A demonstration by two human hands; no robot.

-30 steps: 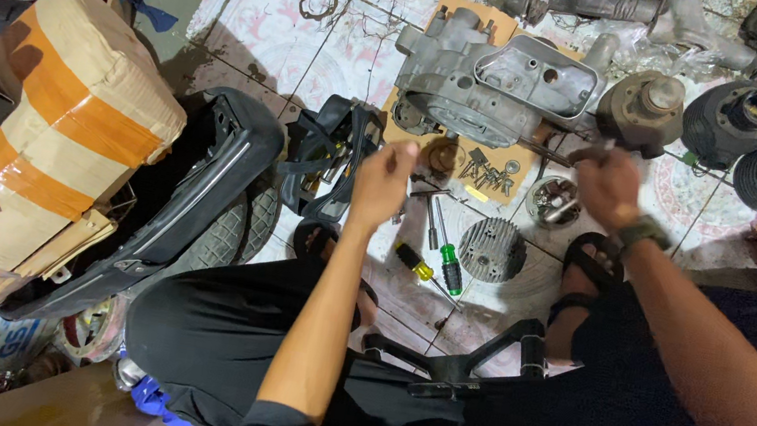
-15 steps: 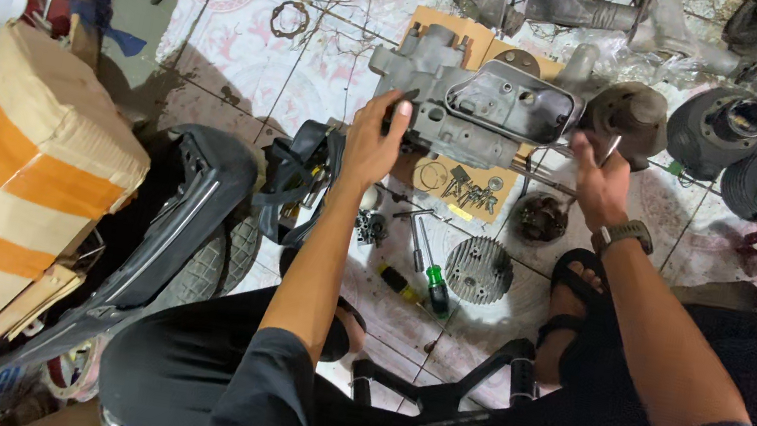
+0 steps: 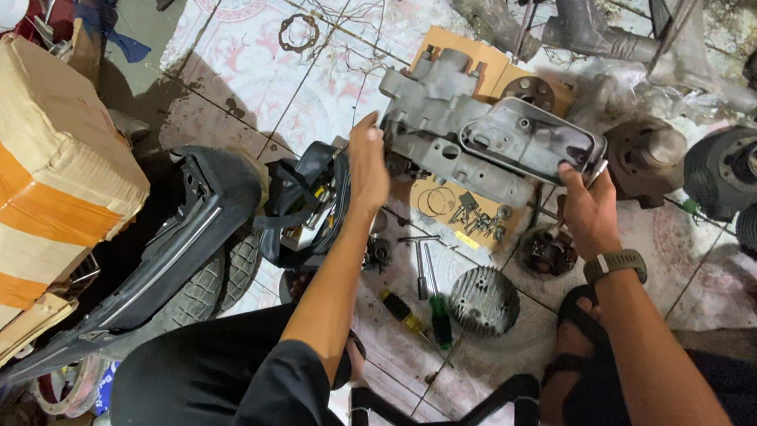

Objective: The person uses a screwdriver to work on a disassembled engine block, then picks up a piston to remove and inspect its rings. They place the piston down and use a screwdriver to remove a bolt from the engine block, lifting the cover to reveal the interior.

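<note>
1. Patterned white floor tiles (image 3: 252, 51) lay cluttered with engine parts, and we sat low over them.
2. Our left hand (image 3: 369, 159) pressed, fingers together, against the near left end of a grey cast-metal engine casing (image 3: 481, 138).
3. Our right hand (image 3: 590, 208), a dark watch (image 3: 615, 265) on its wrist, gripped the casing's right end.
4. That casing rested on a flat piece of brown cardboard (image 3: 469, 55), straight ahead of us.
5. Nearer us lay a green-handled screwdriver (image 3: 436, 315) and a round finned metal cover (image 3: 484, 301).
6. At our left stood a tan parcel banded with orange tape (image 3: 10, 175).
</note>
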